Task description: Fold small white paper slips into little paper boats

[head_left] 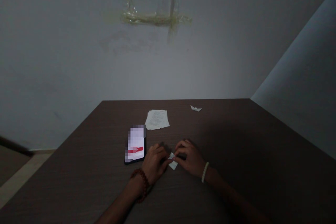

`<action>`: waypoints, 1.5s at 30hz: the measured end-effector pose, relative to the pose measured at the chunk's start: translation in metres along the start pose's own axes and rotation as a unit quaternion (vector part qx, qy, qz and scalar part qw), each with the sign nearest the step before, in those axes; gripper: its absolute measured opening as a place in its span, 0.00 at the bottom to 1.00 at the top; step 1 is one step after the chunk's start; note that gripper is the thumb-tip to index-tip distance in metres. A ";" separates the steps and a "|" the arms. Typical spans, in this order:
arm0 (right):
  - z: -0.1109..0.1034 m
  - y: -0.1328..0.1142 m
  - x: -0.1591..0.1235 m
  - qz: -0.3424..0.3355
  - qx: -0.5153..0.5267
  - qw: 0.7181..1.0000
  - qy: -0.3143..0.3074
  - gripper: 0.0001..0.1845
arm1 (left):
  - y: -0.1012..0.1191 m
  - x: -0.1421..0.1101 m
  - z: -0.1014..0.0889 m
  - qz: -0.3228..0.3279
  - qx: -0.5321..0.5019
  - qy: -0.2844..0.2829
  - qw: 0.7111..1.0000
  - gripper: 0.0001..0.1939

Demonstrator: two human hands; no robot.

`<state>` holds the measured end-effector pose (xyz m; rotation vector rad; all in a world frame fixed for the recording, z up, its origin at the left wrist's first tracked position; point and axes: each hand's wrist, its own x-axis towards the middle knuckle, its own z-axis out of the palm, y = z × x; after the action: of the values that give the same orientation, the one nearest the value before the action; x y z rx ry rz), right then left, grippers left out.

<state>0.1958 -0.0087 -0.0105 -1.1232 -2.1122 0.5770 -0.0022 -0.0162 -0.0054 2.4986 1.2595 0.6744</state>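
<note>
Between my two hands lies a small folded piece of white paper (173,165), low over the brown tabletop. My left hand (155,162), with a dark red bead bracelet at the wrist, pinches its left side with thumb and fingers. From the right, my right hand (191,158) grips the other side between thumb and fingertips; a pale bracelet circles that wrist. Fingertips cover part of the paper, so its exact folds are hard to make out.
A phone (135,143) with a lit, partly blurred screen lies left of my hands. Beyond it sits a stack of printed paper sheets (157,119). A small folded paper boat (195,108) stands near the far edge of the table (236,175), against the wall.
</note>
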 end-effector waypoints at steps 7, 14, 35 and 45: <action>0.001 0.001 0.000 -0.013 -0.011 1.000 0.003 0.03 | -0.005 -0.001 0.002 0.001 -0.005 -0.019 1.000 0.09; -0.008 0.005 -0.004 -0.019 -0.026 0.999 -0.010 0.03 | -0.003 -0.002 0.000 0.000 -0.006 -0.018 1.000 0.08; -0.012 0.011 -0.007 -0.089 -0.041 0.995 -0.027 0.04 | -0.012 -0.006 -0.006 0.079 -0.049 -0.031 0.995 0.09; -0.013 0.012 -0.009 -0.115 -0.002 0.992 -0.052 0.07 | -0.010 -0.003 -0.005 0.114 -0.021 -0.028 0.993 0.12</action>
<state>0.2156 -0.0092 -0.0132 -0.8508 -2.2929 0.5323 -0.0138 -0.0128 -0.0061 2.6304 0.9391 0.6678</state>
